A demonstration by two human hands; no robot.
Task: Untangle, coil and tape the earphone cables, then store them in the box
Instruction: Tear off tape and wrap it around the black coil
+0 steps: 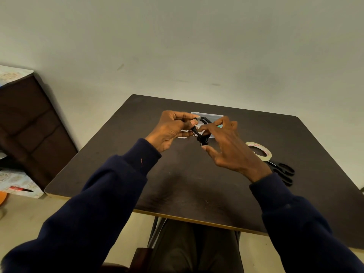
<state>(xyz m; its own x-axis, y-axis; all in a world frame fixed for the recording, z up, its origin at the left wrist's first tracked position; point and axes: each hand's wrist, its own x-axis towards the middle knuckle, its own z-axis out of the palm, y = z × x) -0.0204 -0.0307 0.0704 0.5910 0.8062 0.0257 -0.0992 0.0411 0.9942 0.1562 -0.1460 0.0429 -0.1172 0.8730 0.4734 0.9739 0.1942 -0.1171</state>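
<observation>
A view from the head looks down at two arms in dark blue sleeves reaching over a dark brown desk [197,184]. Both bare hands meet above the far middle of the desk and share a small bundle of black earphone cable [201,133], which is held in the air between them.

The left grip [172,131] is closed on the upper end of the bundle, thumb and curled fingers pinching the strands where a small pale plug shows. The right grip [226,148] holds the lower part: its forefinger hooks over the cable and its thumb tip sits just under the bundle's lower end, while the other fingers fan out loosely.

Directly behind the hands, partly hidden by them, a clear plastic box [209,115] rests on the desk. To the right of the right grip lies a roll of clear tape [266,157], and black-handled scissors [284,172] lie just beside it, nearer the desk's right edge.
</observation>
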